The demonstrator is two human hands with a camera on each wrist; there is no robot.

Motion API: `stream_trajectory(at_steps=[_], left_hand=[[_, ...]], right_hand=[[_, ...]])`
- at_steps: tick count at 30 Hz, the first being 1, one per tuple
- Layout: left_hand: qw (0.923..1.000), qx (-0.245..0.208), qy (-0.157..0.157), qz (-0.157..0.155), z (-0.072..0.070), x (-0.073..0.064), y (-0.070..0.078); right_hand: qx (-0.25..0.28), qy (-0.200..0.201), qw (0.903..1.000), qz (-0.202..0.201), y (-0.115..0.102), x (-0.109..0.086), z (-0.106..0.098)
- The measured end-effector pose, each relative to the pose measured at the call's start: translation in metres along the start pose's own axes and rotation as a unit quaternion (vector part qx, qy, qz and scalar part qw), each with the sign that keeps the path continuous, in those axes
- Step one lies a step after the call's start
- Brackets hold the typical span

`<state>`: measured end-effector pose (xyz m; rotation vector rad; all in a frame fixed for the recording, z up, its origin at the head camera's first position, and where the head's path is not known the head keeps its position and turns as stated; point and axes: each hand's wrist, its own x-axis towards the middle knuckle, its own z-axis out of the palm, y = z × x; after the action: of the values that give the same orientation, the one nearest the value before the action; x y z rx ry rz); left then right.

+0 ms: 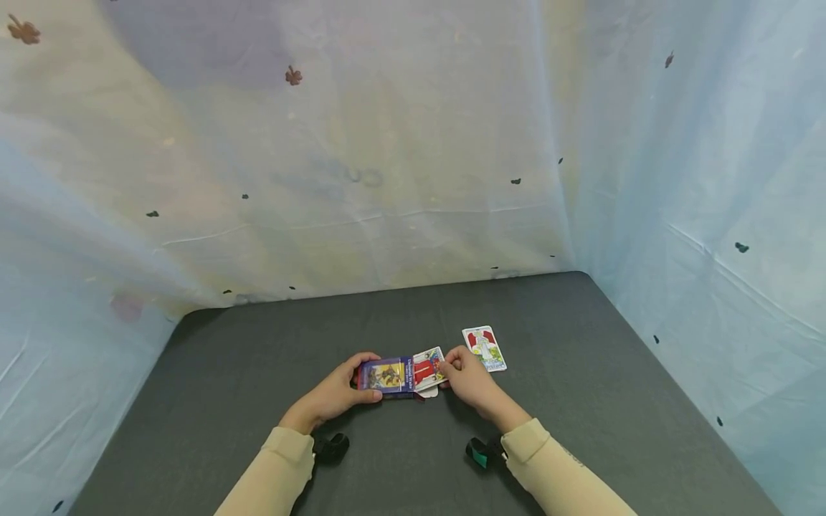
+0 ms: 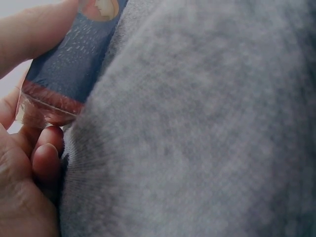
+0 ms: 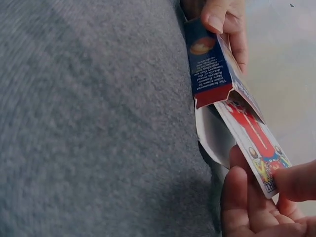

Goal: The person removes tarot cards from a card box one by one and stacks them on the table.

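Observation:
My left hand grips a blue and purple card box by its closed left end, thumb on the near side and fingers round the far side. The box's right end is open, with a white flap hanging out below. From that opening sticks a tarot card with a red-robed figure, which my right hand pinches at its outer end between thumb and fingers. In the left wrist view the box shows a dark blue side and a red end edge.
Another tarot card, showing a figure in white and red, lies face up just beyond my right hand. The dark grey table meets pale patterned curtains at the back and sides. Black straps hang at both wrists.

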<state>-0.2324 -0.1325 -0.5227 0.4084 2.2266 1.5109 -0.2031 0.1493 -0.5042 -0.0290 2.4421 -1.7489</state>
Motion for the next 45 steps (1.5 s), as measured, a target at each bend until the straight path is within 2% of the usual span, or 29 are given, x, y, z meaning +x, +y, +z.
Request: stream_trajectory(at_steps=[7,11,16,22,31,38,45], left_hand=[[1.0,0.004,0.006,-0.005,0.0,-0.001,-0.001],[1.0,-0.001,0.006,-0.007,0.0,-0.003,0.003],[0.9999,-0.012,0.001,-0.004,0.0,-0.013,0.021],[1.0,-0.007,0.004,0.004,0.002,-0.017,0.028],[0.9998,-0.019,-0.003,0.003,0.001,-0.016,0.026],[1.0,-0.002,0.007,0.004,0.001,-0.005,0.006],[0.9999,-0.008,-0.001,0.008,0.0,-0.001,-0.001]], right_hand=[[0.029,0.006,0.9993,-0.023,0.002,0.002,-0.001],[-0.003,0.0,0.9991,-0.043,0.003,0.002,-0.003],[-0.022,-0.024,0.9966,-0.076,0.001,-0.001,-0.006],[-0.042,-0.05,0.9947,-0.08,0.002,-0.003,-0.008],[-0.08,-0.062,0.9932,-0.059,0.001,-0.007,-0.013],[-0.115,-0.054,0.9902,-0.058,0.0,-0.007,-0.015],[-0.134,-0.052,0.9868,-0.074,-0.002,-0.008,-0.018]])
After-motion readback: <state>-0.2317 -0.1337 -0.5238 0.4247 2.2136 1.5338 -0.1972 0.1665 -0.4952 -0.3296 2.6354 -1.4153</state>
